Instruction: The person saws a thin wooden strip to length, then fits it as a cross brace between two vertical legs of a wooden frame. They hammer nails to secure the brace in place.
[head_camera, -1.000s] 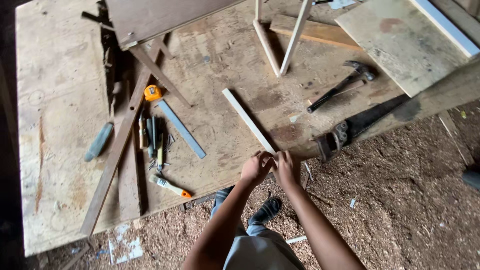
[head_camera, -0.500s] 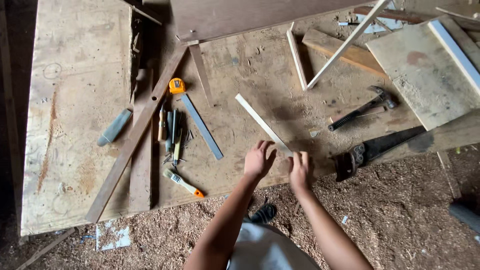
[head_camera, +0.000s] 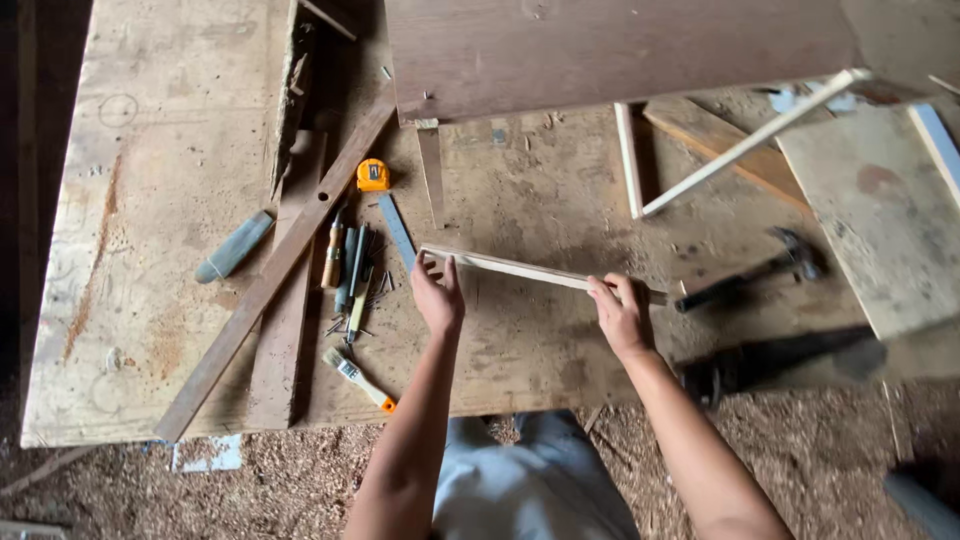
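A thin pale wooden strip (head_camera: 525, 269) lies across the middle of the plywood workbench (head_camera: 150, 200). My left hand (head_camera: 438, 293) grips its left end. My right hand (head_camera: 622, 314) holds the strip near its right end. The strip runs slightly downhill to the right. A blue steel ruler (head_camera: 397, 231) sits just left of my left hand, and a hammer (head_camera: 755, 270) lies just right of my right hand.
Chisels and screwdrivers (head_camera: 347, 268) lie with scattered nails beside a yellow tape measure (head_camera: 373, 175) and long battens (head_camera: 275, 270). A dark board (head_camera: 620, 50) and white strips (head_camera: 745, 142) are at the back. A handsaw (head_camera: 780, 360) lies at the bench's front edge over sawdust.
Both hands have reached forward from the bench edge, spread apart and taken hold of the strip, which has turned from a diagonal to nearly crosswise.
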